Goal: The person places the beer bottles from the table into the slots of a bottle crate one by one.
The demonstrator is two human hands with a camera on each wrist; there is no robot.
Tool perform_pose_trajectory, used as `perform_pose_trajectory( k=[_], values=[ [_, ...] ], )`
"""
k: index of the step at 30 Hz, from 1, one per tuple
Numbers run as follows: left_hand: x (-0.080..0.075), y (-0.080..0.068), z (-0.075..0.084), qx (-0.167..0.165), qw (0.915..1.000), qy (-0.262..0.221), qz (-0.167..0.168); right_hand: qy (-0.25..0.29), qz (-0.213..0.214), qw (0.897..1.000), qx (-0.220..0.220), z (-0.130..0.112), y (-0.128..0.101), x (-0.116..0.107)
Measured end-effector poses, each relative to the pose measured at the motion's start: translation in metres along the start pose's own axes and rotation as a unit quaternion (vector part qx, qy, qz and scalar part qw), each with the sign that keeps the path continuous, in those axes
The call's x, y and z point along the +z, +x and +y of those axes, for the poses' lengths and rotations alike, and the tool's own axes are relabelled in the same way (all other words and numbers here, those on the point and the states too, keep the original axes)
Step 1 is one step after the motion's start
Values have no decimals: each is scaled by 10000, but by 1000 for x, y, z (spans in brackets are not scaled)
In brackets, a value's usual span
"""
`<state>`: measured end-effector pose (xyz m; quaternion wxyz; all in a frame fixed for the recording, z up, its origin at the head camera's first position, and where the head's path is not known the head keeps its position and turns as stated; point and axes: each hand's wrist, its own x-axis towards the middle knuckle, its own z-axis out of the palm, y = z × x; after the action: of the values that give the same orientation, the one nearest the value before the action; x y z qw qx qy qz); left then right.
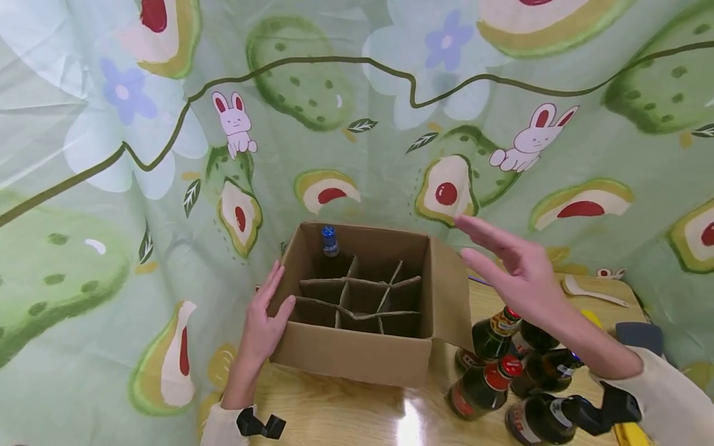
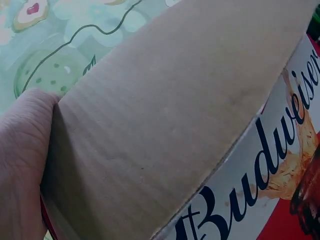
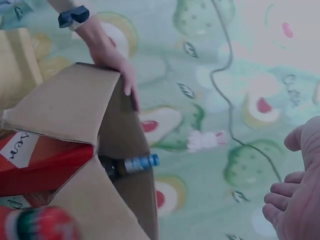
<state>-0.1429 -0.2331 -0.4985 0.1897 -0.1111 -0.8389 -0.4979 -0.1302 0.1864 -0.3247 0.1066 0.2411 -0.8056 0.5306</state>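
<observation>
Item: cardboard box (image 1: pixel 357 353), open-topped, standing on a wooden desk (image 1: pixel 346 415) near its left edge. Inside, cardboard dividers (image 1: pixel 362 297) split it into compartments. One bottle with a blue cap (image 1: pixel 330 240) stands upright in the far-left compartment; the other compartments in view hold nothing. One flap (image 1: pixel 450 297) stands open on the box's right side. The outer face carries red-and-white print with dark lettering (seen only from the left wrist view).

Left hand (image 1: pixel 262 325): fingers straight, palm laid flat against the box's left wall, thumb at the front corner. It grips nothing.

Right hand (image 1: pixel 510 269): raised in the air to the right of the box, above the flap, fingers extended and loosely spread, holding nothing and touching nothing.

Beside the box, right: a cluster of dark glass bottles (image 1: pixel 491 378) with red caps and red labels, lying on the desk, some touching one another.

Further right: a pale spoon-shaped piece (image 1: pixel 591 291), a dark grey object (image 1: pixel 641 337) at the desk's edge.

Backdrop: green cloth (image 1: pixel 111 186) printed with avocados, rabbits and flowers.
</observation>
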Motion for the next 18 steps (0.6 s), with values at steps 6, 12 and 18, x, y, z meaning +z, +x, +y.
perform_pose_trajectory(
  k=[6, 12, 18],
  values=[
    [1, -3, -6, 155, 9997, 70, 168, 213, 482, 9986, -69, -4, -46, -22],
    [-4, -7, -1, -22, 9986, 456, 268, 1109, 1409, 9832, -332, 3, -73, -31],
    [1, -6, -1, 317, 9981, 436, 298, 1280, 2251, 9658, -131, 12, -99, -36]
  ],
)
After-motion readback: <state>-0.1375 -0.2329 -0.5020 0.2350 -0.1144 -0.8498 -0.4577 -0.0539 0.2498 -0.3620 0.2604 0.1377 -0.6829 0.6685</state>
